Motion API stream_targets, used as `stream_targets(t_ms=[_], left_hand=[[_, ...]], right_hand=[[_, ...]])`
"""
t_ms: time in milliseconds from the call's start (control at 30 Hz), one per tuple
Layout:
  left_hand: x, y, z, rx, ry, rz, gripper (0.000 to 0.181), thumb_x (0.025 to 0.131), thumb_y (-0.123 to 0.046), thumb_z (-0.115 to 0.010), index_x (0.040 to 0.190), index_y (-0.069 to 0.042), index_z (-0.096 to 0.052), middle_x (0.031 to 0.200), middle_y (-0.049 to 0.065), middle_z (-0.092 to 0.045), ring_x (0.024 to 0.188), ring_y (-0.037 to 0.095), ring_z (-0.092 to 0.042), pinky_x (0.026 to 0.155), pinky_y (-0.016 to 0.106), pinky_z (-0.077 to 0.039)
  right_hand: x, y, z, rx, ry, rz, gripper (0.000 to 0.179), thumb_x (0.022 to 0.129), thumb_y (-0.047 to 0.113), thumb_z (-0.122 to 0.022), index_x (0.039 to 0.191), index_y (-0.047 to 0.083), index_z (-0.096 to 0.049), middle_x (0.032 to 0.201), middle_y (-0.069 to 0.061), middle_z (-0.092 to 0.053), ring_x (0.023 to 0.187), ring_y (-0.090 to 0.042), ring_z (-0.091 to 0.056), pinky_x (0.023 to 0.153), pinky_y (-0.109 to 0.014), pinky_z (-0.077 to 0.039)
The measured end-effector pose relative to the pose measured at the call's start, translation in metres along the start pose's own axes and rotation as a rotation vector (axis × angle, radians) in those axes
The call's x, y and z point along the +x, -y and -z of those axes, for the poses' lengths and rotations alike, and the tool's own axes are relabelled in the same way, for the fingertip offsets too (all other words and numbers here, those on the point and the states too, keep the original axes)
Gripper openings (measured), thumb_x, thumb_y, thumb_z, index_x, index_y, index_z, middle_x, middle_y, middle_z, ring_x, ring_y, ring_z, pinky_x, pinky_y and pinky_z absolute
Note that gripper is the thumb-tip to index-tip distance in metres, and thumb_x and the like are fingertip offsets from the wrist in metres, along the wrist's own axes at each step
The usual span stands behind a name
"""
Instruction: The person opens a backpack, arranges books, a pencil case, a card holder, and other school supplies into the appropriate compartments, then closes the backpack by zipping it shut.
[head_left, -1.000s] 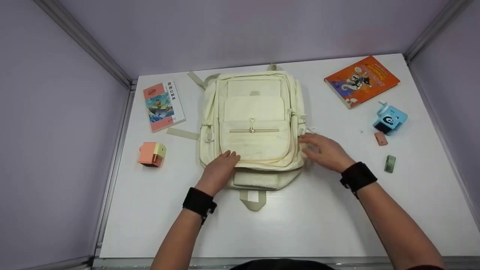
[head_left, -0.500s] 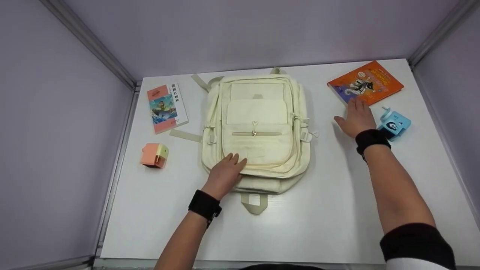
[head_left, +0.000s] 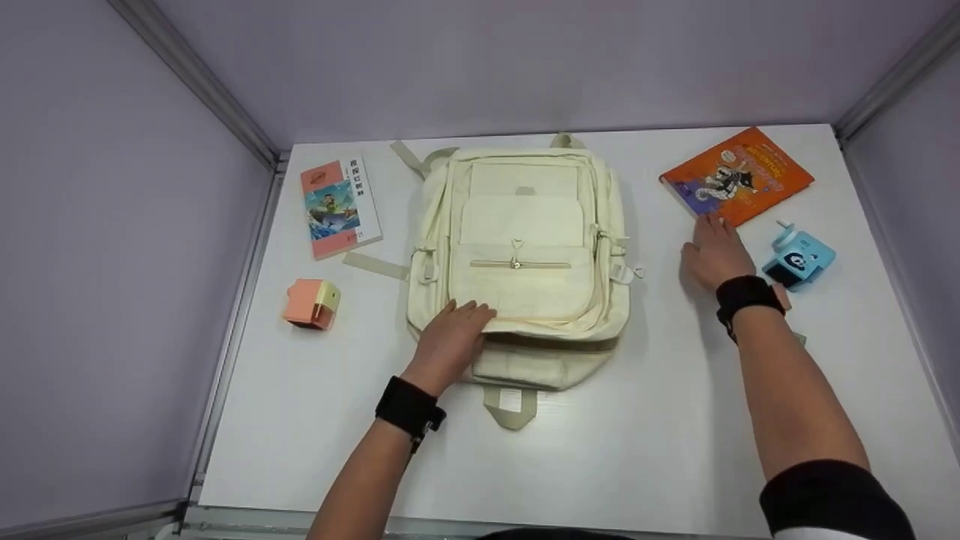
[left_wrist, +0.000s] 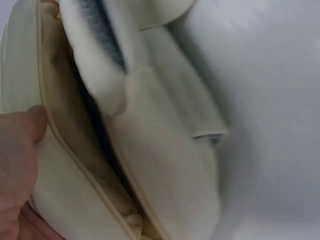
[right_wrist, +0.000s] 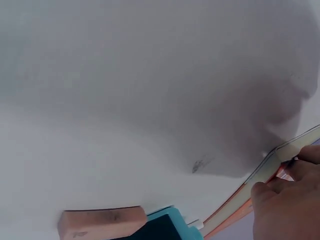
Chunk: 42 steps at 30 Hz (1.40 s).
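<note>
A cream backpack (head_left: 525,289) lies on its back on the white table. My left hand (head_left: 446,345) holds the lower edge of its front panel. In the left wrist view the thumb (left_wrist: 35,122) lies by the zipper, and the bag gapes, showing tan lining (left_wrist: 62,90). My right hand (head_left: 718,253) reaches the lower corner of an orange hardcover book (head_left: 750,176), fingertips right at its edge. The right wrist view has those fingers (right_wrist: 285,192) over the book's cover edge (right_wrist: 260,172), with the rest of the book out of frame.
A blue pencil sharpener (head_left: 802,259) stands near my right hand. A pink eraser (head_left: 781,296) and a green object (head_left: 801,339) are partly hidden by the right arm. On the left are a paperback (head_left: 337,206) and a pink pencil sharpener (head_left: 311,304). Walls enclose the table.
My right hand has left the backpack's right side and moved right and away from me to the orange book. The left hand stays at the panel edge, and the bag's opening gapes wider.
</note>
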<state>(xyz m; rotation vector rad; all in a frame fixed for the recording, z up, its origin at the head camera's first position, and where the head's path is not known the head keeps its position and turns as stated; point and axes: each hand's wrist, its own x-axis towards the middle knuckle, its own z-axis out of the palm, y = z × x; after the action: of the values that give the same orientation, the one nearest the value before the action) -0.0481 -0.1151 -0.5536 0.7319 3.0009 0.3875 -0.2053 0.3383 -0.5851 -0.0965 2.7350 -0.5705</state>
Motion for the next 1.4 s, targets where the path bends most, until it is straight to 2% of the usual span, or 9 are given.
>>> stream_targets(t_ms=[100, 233, 467, 667, 900, 1033, 1200, 1400], left_hand=[[0.003, 0.001, 0.013, -0.083, -0.082, 0.022, 0.032, 0.099, -0.007, -0.066, 0.131, -0.01, -0.064, 0.127, 0.006, -0.07, 0.12, 0.025, -0.064, 0.108, 0.041, -0.045], [0.011, 0.0, 0.032, -0.179, -0.145, 0.077, 0.029, 0.102, -0.011, -0.062, 0.13, -0.016, -0.065, 0.125, 0.001, -0.071, 0.113, 0.021, -0.067, 0.093, 0.039, -0.054], [0.024, -0.002, 0.055, -0.212, -0.222, 0.149, 0.027, 0.103, -0.016, -0.061, 0.13, -0.019, -0.066, 0.125, -0.001, -0.071, 0.106, 0.021, -0.07, 0.082, 0.042, -0.055], [0.03, -0.004, 0.066, -0.226, -0.196, 0.172, 0.029, 0.102, -0.011, -0.059, 0.13, -0.016, -0.066, 0.124, 0.003, -0.071, 0.106, 0.023, -0.069, 0.082, 0.044, -0.055], [0.03, -0.009, 0.064, -0.224, -0.16, 0.161, 0.027, 0.103, -0.011, -0.058, 0.129, -0.016, -0.066, 0.123, 0.002, -0.072, 0.106, 0.021, -0.07, 0.082, 0.042, -0.055], [0.03, -0.01, 0.063, -0.234, -0.128, 0.158, 0.026, 0.105, -0.013, -0.057, 0.129, -0.017, -0.066, 0.124, 0.001, -0.071, 0.107, 0.019, -0.069, 0.084, 0.04, -0.055], [0.03, -0.01, 0.062, -0.233, -0.118, 0.167, 0.025, 0.105, -0.014, -0.057, 0.127, -0.017, -0.066, 0.122, 0.001, -0.072, 0.107, 0.02, -0.069, 0.085, 0.042, -0.055], [0.028, -0.008, 0.06, -0.219, -0.12, 0.166, 0.024, 0.105, -0.014, -0.057, 0.126, -0.016, -0.066, 0.12, 0.002, -0.072, 0.103, 0.021, -0.07, 0.082, 0.043, -0.055]], right_hand=[[-0.01, 0.0, -0.004, 0.012, 0.012, 0.027, 0.065, 0.111, 0.028, -0.029, 0.159, -0.009, -0.007, 0.165, -0.032, -0.001, 0.152, -0.048, 0.005, 0.121, -0.058, 0.003], [-0.023, 0.001, -0.01, 0.009, 0.029, 0.056, 0.06, 0.112, 0.024, -0.031, 0.16, -0.006, -0.014, 0.166, -0.029, -0.007, 0.154, -0.044, 0.001, 0.121, -0.057, 0.002], [-0.046, 0.003, -0.018, -0.041, 0.053, 0.088, 0.056, 0.113, 0.025, -0.03, 0.16, -0.004, -0.022, 0.165, -0.028, -0.015, 0.153, -0.046, -0.009, 0.121, -0.061, -0.004], [-0.063, 0.008, -0.024, -0.068, 0.031, 0.114, 0.053, 0.112, 0.024, -0.033, 0.158, -0.002, -0.031, 0.163, -0.027, -0.026, 0.151, -0.047, -0.018, 0.119, -0.064, -0.005], [-0.088, 0.008, -0.027, -0.062, -0.01, 0.106, 0.052, 0.112, 0.027, -0.037, 0.155, -0.001, -0.039, 0.156, -0.026, -0.039, 0.148, -0.043, -0.027, 0.12, -0.063, -0.008], [-0.086, 0.016, -0.027, -0.075, -0.032, 0.115, 0.055, 0.111, 0.026, -0.04, 0.156, -0.005, -0.034, 0.159, -0.028, -0.033, 0.149, -0.045, -0.025, 0.119, -0.063, -0.013], [-0.062, 0.035, -0.032, -0.069, -0.041, 0.13, 0.063, 0.111, 0.029, -0.039, 0.161, -0.001, -0.018, 0.168, -0.024, -0.012, 0.154, -0.043, -0.01, 0.12, -0.06, -0.012], [-0.039, 0.051, -0.037, -0.089, -0.044, 0.11, 0.063, 0.111, 0.028, -0.037, 0.162, -0.001, -0.015, 0.168, -0.023, -0.01, 0.154, -0.044, -0.006, 0.121, -0.06, -0.008]])
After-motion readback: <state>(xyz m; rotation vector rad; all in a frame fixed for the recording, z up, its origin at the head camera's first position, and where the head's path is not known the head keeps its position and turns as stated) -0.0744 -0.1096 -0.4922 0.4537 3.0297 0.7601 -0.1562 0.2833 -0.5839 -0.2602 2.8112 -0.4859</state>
